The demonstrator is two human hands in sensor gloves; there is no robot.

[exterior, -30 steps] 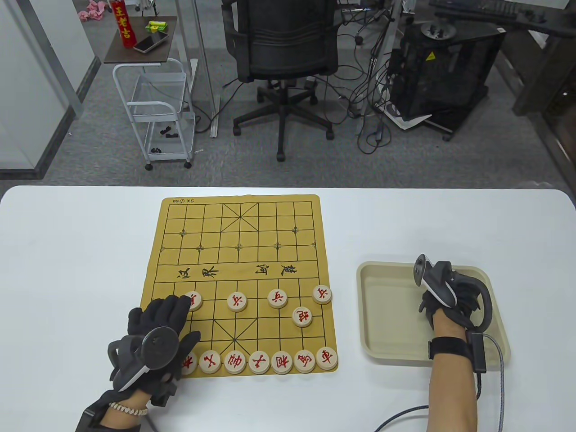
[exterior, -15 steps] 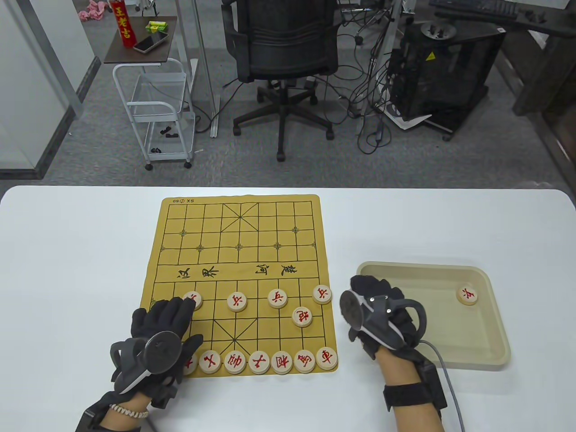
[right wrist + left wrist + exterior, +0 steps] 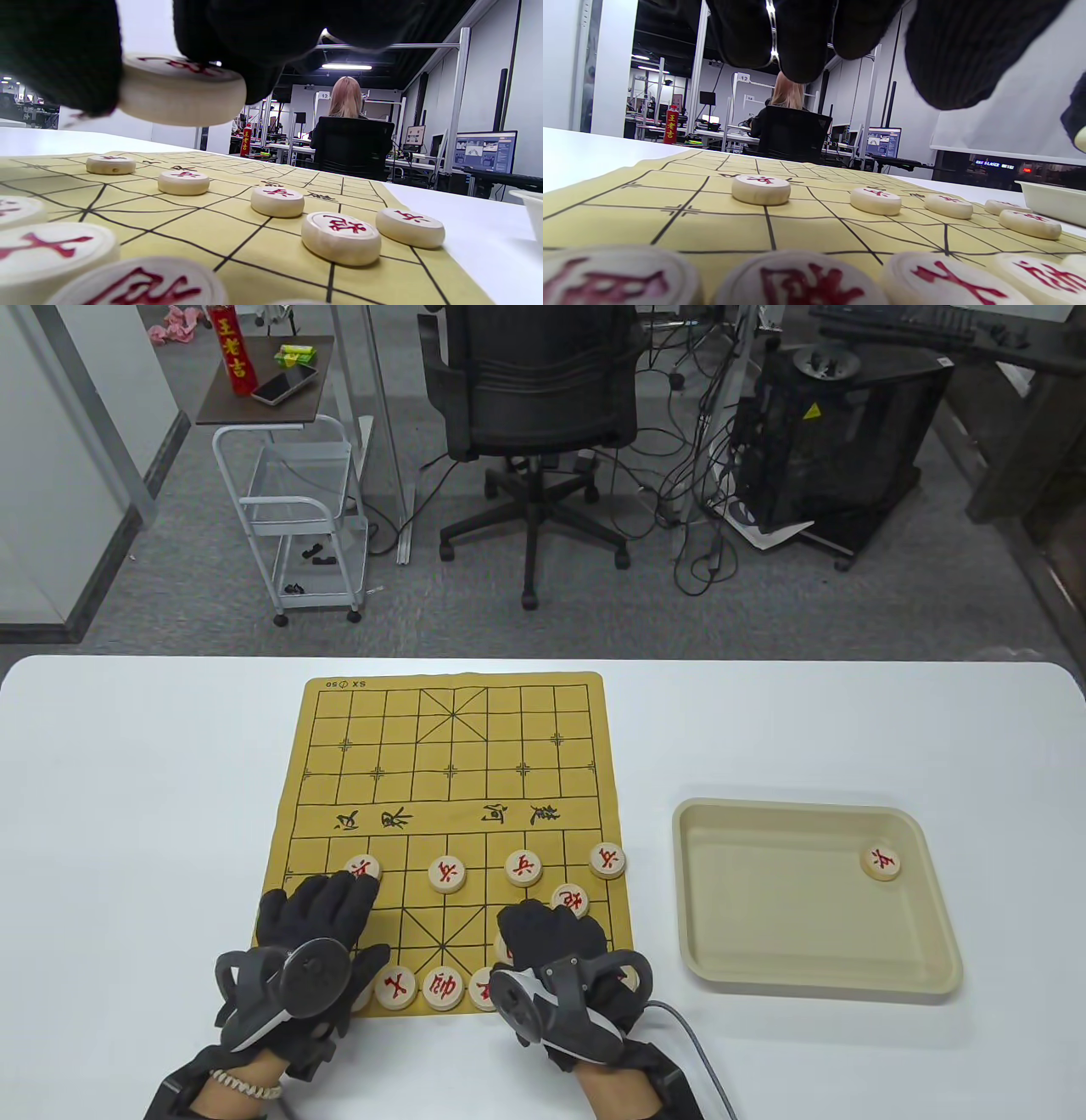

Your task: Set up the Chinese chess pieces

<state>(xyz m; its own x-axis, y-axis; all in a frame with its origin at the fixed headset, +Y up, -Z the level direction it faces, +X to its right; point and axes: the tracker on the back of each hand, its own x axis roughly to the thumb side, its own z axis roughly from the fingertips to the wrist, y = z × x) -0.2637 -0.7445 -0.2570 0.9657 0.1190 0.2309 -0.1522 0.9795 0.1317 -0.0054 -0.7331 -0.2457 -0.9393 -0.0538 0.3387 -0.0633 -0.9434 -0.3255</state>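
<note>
A yellow chess board mat (image 3: pixel 450 729) lies on the white table. Red-lettered round pieces stand on its near half: a row of soldiers (image 3: pixel 447 873), a cannon (image 3: pixel 570 899) and a back row (image 3: pixel 396 987). My right hand (image 3: pixel 530 929) is over the near right part of the board and pinches a round piece (image 3: pixel 178 91) just above the mat. My left hand (image 3: pixel 352 916) rests on the board's near left with fingers spread, its fingertips by the leftmost soldier (image 3: pixel 363 867); it holds nothing. Both hands cover parts of the back row.
A beige tray (image 3: pixel 814 976) stands right of the board with one red-lettered piece (image 3: pixel 880 862) at its right side. The board's far half has no pieces on it. An office chair (image 3: pixel 534 390) and a trolley (image 3: pixel 297 517) stand beyond the table.
My right hand has left the tray and moved left onto the board's near right with a piece. One piece stays in the tray. My left hand shifted slightly right.
</note>
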